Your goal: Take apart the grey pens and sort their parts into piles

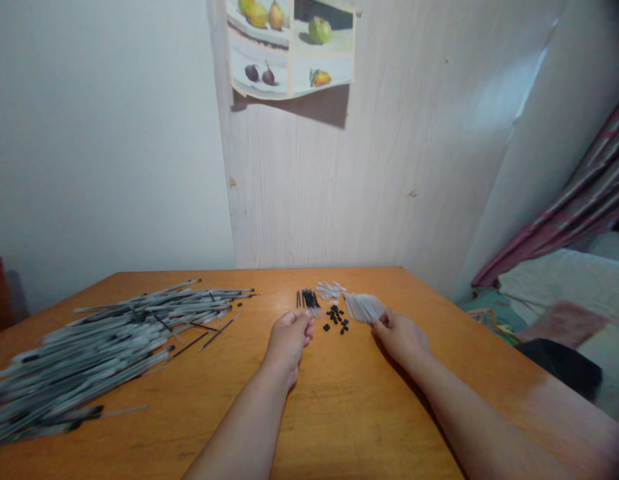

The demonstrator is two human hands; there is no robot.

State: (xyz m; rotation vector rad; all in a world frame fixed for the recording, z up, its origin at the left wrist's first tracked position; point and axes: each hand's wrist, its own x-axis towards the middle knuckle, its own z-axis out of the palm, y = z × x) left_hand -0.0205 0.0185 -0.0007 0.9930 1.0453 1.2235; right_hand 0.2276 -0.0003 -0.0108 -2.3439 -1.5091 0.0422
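Observation:
My left hand (pixel 289 337) rests on the orange wooden table (pixel 339 413) with its fingers curled, fingertips at a small bunch of black pen refills (pixel 308 301). My right hand (pixel 400 335) lies further right, fingers bent at the near end of a bundle of clear pen barrels (pixel 364 307). Between the hands sit several small black caps (pixel 336 319). Beyond them lie small clear pieces (pixel 329 289). Whether either hand grips anything is hidden by the fingers.
A large heap of assembled pens (pixel 99 353) covers the table's left side. A wood-grain wall panel with a fruit poster (pixel 292 47) stands behind the table. A bed with fabric and a dark object (pixel 564 367) is off the right edge.

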